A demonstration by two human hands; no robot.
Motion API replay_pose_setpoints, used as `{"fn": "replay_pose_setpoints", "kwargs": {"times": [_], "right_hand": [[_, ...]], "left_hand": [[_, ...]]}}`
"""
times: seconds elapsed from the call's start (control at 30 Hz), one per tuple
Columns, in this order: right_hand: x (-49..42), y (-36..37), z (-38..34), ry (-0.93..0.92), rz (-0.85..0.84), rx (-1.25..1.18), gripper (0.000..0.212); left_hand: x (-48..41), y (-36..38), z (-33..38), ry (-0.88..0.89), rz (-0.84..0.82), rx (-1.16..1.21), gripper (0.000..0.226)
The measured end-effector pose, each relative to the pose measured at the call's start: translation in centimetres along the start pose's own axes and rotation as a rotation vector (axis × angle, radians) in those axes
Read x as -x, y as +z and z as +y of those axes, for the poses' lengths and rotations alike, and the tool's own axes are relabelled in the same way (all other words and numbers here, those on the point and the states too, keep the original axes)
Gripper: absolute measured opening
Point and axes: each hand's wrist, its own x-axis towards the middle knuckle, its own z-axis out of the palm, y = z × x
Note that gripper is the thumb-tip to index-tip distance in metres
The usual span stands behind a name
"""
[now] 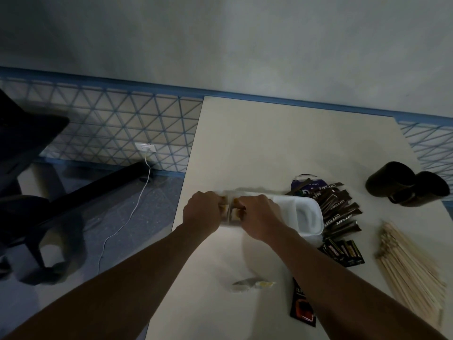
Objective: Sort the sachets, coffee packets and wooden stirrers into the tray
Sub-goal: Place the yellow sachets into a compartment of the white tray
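Observation:
A white divided tray (307,214) lies on the cream table. Both hands are over its left end. My left hand (202,212) and my right hand (259,217) are each closed around small tan sachets (234,213) in the left compartments. Dark brown coffee stick packets (339,212) fan out to the right of the tray. Shorter dark packets (343,251) lie below them, and one more dark packet (302,307) sits under my right forearm. A bundle of wooden stirrers (411,263) lies at the right. A pale sachet (255,284) rests between my forearms.
Two black cups (407,187) lie tipped on the table at the right. A purple-and-white packet (305,184) lies behind the coffee sticks. The table's left edge (183,182) drops to the floor, where a black chair (27,155) and a white cable (122,224) are.

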Motion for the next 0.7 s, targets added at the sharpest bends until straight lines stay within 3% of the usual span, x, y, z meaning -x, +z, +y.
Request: {"fn": "replay_pose_setpoints", "kwargs": {"times": [0.37,0.7], "right_hand": [[0.3,0.5,0.5,-0.006,0.109,-0.017,0.017],[1.6,0.0,0.9,-0.036,0.198,-0.060,0.024]], "left_hand": [[-0.2,0.5,-0.7,0.062,-0.056,-0.057,0.031],[2.9,-2.0,-0.2,0.120,0.149,0.167,0.033]]}}
